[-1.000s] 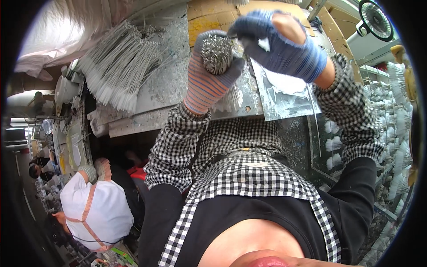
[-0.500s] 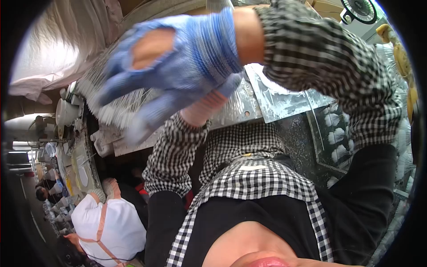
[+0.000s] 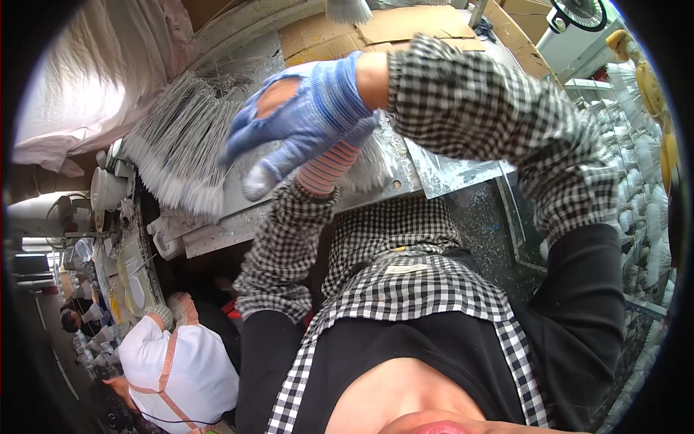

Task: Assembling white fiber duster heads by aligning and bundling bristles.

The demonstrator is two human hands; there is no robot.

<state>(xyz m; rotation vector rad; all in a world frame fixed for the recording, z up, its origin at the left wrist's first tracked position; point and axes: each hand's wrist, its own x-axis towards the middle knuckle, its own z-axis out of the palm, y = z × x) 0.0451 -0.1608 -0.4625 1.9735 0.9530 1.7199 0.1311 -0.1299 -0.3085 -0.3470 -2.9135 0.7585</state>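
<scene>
My right hand (image 3: 300, 108), in a blue knit glove with an opening at its back, reaches across from the right. Its fingers are stretched out, with nothing seen in them. Just left of and beneath it lies a large spread of long white bristles (image 3: 177, 148) on the work table (image 3: 238, 217). My left hand (image 3: 363, 130), gloved with an orange-striped cuff, sits mostly behind the right one. Its fingers are hidden. A smaller tuft of white bristles (image 3: 372, 166) shows beside it; whether the hand grips it is not visible.
Flattened cardboard (image 3: 412, 25) lies at the back, near another bristle tuft (image 3: 348, 10). A metal sheet (image 3: 452, 170) covers the table's right part. Racks of white bristle tufts (image 3: 640, 188) stand at right, with a fan (image 3: 580, 13) behind. A person in white (image 3: 177, 369) sits at lower left.
My right hand has moved lower and slightly right, uncovering more of the bristles and the cardboard behind. My left hand stays in nearly the same place.
</scene>
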